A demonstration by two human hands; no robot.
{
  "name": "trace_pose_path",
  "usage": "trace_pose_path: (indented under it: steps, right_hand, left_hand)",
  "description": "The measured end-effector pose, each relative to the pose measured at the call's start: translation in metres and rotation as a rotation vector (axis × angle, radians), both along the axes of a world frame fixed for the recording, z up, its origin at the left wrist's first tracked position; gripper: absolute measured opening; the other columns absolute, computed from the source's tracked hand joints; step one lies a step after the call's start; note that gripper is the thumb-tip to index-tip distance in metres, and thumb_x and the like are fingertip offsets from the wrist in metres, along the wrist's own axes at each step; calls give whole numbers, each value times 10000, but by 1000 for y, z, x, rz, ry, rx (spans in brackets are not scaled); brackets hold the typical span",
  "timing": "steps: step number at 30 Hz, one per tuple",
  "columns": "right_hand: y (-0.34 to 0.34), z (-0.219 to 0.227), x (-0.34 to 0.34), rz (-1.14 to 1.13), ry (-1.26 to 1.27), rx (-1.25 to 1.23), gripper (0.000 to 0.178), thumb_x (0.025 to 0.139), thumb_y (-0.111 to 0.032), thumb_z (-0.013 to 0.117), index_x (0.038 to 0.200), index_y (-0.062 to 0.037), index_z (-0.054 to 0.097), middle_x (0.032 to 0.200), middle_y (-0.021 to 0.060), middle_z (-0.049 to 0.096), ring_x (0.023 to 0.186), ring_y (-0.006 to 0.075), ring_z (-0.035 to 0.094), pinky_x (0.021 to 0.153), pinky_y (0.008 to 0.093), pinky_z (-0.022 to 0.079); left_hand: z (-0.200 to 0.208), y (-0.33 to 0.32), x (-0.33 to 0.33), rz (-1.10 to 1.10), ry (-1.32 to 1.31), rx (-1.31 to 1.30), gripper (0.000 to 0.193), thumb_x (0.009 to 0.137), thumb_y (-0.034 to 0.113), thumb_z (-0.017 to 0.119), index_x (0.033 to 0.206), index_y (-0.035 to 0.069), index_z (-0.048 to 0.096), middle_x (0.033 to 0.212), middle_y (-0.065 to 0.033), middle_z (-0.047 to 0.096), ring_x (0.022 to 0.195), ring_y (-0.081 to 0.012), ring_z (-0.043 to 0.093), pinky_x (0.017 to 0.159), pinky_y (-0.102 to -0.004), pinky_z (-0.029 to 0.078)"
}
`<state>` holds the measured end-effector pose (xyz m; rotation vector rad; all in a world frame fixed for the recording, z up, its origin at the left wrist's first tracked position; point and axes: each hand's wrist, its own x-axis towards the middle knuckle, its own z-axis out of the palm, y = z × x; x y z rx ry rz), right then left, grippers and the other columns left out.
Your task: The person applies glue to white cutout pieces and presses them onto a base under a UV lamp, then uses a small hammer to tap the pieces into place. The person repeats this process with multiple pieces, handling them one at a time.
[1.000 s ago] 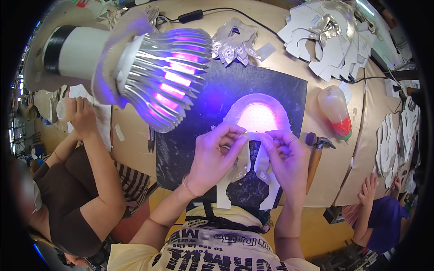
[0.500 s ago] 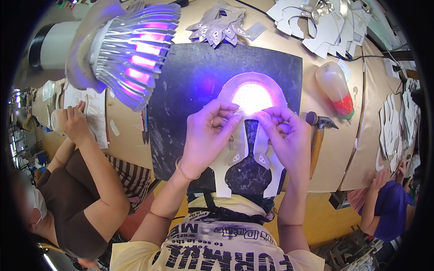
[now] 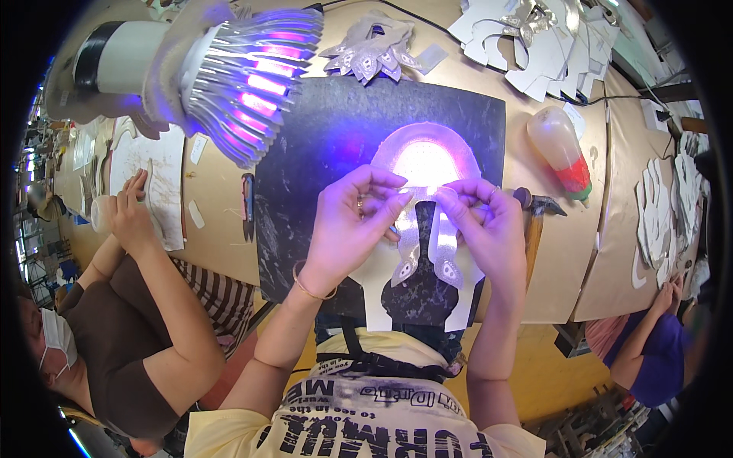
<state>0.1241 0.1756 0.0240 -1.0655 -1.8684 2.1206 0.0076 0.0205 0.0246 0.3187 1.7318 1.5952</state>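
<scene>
My left hand (image 3: 347, 221) and my right hand (image 3: 486, 225) each pinch the top bend of a silver U-shaped trim piece (image 3: 447, 263). Its two legs hang toward me and end in leaf shapes with small holes. Under it, a pale arched piece like a shoe upper (image 3: 387, 149) lies on a black board (image 3: 298, 160), its white ends spreading toward me. Both hands are closed at thumb and forefinger, close together over the arch. Glare from the lamp washes out the arch's centre, and my fingertips hide part of the pinched edge.
A finned lamp (image 3: 240, 84) glows purple at upper left. Silver cut pieces (image 3: 374, 49) and white pieces (image 3: 534, 46) lie at the back. A bottle (image 3: 561, 149) and a hammer (image 3: 538, 217) lie on the right. A co-worker's hand (image 3: 134, 217) is at left; another person sits far right.
The trim piece's leaf-shaped ends have spread slightly apart and now show more of their faces. Both hands keep their pinch almost in place. The view has shifted a little, moving the lamp rightward.
</scene>
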Motion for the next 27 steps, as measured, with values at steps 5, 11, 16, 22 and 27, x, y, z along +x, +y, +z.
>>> trace_pose_path:
  steps: [5,11,16,22,27]
  right_hand:
    - [-12,6,5,-23,-50,209,172,919,-124,743,1021,6,695,773,-34,640,605,-22,538,505,149,390]
    - [-15,8,-3,-12,-67,378,121,919,-74,729,986,19,691,735,-49,611,595,-21,504,501,153,363]
    - [-14,12,-11,8,-88,482,130,908,-85,743,946,27,691,684,-41,592,572,-15,487,492,162,365]
    - [-15,15,-14,30,-95,589,137,902,-89,748,942,28,689,674,-16,600,565,-5,501,499,168,394]
    - [-11,11,-18,31,-120,518,143,900,-84,752,949,34,689,687,-20,611,585,-6,523,511,164,412]
  left_hand:
    - [0,0,9,3,77,-99,203,912,77,733,1068,-25,651,875,-31,658,683,-36,614,556,-189,524]
    - [-7,6,13,52,253,-100,159,910,40,724,1031,-42,660,854,-39,676,691,-36,629,544,-193,516]
    - [-2,10,14,44,330,-192,128,908,21,716,1007,-48,672,825,-39,683,665,-29,631,544,-186,515]
    - [-1,13,10,31,354,-193,119,915,23,708,1007,-43,669,805,-35,685,653,-27,629,543,-188,511]
    - [-3,10,7,-5,329,-189,105,930,9,684,1020,-36,653,757,-30,674,619,-28,615,519,-185,489]
